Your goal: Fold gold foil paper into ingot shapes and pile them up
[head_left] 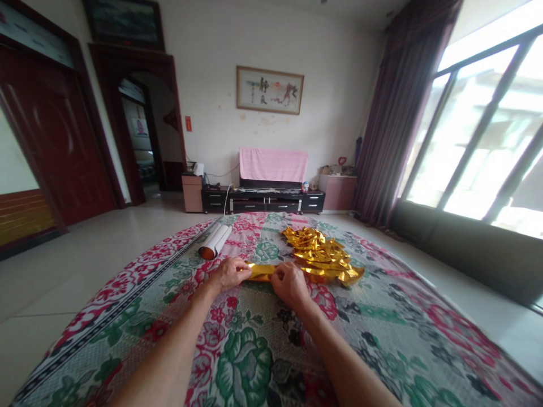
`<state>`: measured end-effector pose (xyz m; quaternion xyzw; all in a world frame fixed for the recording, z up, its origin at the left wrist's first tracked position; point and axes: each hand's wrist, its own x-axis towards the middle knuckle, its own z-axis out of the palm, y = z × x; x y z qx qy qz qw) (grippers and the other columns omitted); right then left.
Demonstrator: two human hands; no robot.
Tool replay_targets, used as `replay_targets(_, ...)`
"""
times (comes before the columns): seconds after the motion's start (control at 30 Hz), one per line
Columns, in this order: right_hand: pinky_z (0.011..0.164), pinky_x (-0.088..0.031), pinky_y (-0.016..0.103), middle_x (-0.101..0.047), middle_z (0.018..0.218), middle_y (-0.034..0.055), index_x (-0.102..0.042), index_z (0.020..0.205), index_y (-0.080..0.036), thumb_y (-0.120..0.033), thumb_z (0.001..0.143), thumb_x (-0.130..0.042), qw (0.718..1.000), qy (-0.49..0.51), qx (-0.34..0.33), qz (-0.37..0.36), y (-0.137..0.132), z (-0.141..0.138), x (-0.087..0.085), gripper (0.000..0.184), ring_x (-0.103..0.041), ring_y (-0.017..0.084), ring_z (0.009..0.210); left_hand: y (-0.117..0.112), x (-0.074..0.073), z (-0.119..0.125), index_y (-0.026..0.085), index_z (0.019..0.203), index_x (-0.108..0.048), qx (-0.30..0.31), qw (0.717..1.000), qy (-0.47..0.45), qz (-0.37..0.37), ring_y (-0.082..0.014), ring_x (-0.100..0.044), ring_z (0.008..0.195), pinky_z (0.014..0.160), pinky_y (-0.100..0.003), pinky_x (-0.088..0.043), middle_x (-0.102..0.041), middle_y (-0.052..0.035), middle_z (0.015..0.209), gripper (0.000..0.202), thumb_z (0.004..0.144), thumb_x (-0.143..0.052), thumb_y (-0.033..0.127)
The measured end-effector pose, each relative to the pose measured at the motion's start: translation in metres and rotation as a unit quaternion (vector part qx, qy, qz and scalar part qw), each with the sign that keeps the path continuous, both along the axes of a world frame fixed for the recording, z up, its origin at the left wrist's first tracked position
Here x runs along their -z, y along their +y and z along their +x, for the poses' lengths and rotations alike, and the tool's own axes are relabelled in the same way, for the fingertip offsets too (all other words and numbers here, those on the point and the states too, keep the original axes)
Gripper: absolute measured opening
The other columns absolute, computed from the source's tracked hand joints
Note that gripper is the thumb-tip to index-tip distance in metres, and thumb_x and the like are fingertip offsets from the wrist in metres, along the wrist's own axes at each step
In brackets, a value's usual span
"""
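A strip of gold foil paper [261, 272] lies on the flowered cloth [254, 350] in front of me. My left hand [229, 273] pinches its left end, fingers closed. My right hand [291, 282] pinches its right end, fingers curled over the foil. Just beyond my right hand sits a heap of folded gold foil pieces [321, 255]. A white paper roll with an orange inside [215, 242] lies on the cloth beyond my left hand.
The cloth is spread on a tiled floor [85, 254]. A dark TV cabinet [263, 200] with a pink cover stands at the far wall. Large windows [479, 135] and a low dark ledge run along the right. Dark red doors [59, 141] are at left.
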<state>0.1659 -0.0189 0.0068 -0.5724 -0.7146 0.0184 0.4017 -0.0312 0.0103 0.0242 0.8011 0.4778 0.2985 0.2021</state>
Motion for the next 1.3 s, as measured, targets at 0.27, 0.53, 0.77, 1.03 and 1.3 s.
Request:
replay_targets(0.27,0.083,-0.032,0.034,-0.060,0.097,0.0067,-0.061,0.083,-0.019,-0.016,0.069,-0.054,0.991,-0.094,-0.073,0.060,-0.010,-0.002,-0.004,0.016,-0.049,0.021,0.095,0.000,-0.004,0.000,0.017,0.079,-0.073,0.013,0.997,0.075,0.009,-0.0132,-0.056,0.073,0.064,-0.019,-0.038,-0.066,-0.0029,0.080,0.027,0.074,-0.051,0.031)
replay_targets(0.53,0.074,-0.029,0.029,-0.059,0.075,0.0022,-0.060,0.082,-0.019,-0.019,0.072,-0.053,0.982,-0.134,-0.128,0.030,-0.013,-0.005,-0.002,0.012,-0.048,0.016,0.076,-0.001,-0.002,-0.001,0.019,0.075,-0.072,0.019,0.997,0.071,0.014,-0.0133,-0.057,0.074,0.068,-0.020,-0.040,-0.066,-0.0022,0.080,0.025,0.073,-0.052,0.033)
replay_targets(0.77,0.068,-0.030,0.025,-0.055,0.074,0.0016,-0.060,0.075,-0.019,-0.017,0.072,-0.052,0.980,-0.132,-0.147,0.015,-0.011,-0.005,0.001,0.009,-0.048,0.013,0.072,0.002,-0.007,-0.004,0.017,0.067,-0.069,-0.030,0.995,0.012,0.096,-0.0155,-0.057,0.084,0.078,-0.023,-0.042,-0.065,-0.0054,0.090,0.024,0.072,-0.054,0.035)
replay_targets(1.03,0.066,-0.031,0.024,-0.054,0.071,0.0018,-0.063,0.073,-0.019,-0.017,0.070,-0.053,0.979,-0.127,-0.158,0.012,-0.012,-0.004,0.000,0.011,-0.048,0.013,0.069,-0.002,-0.007,0.004,0.016,0.065,-0.067,0.020,0.998,0.047,0.022,-0.0121,-0.057,0.065,0.062,-0.020,-0.040,-0.064,-0.0011,0.068,0.023,0.073,-0.050,0.030)
replay_targets(1.3,0.059,-0.032,0.021,-0.053,0.067,0.0011,-0.060,0.068,-0.017,-0.014,0.071,-0.050,0.976,-0.122,-0.179,0.018,-0.012,-0.002,-0.003,0.011,-0.049,0.011,0.063,-0.005,-0.011,-0.003,0.018,0.067,-0.068,0.065,0.994,0.067,-0.056,-0.0120,-0.056,0.073,0.067,-0.018,-0.041,-0.064,-0.0005,0.081,0.021,0.067,-0.058,0.036)
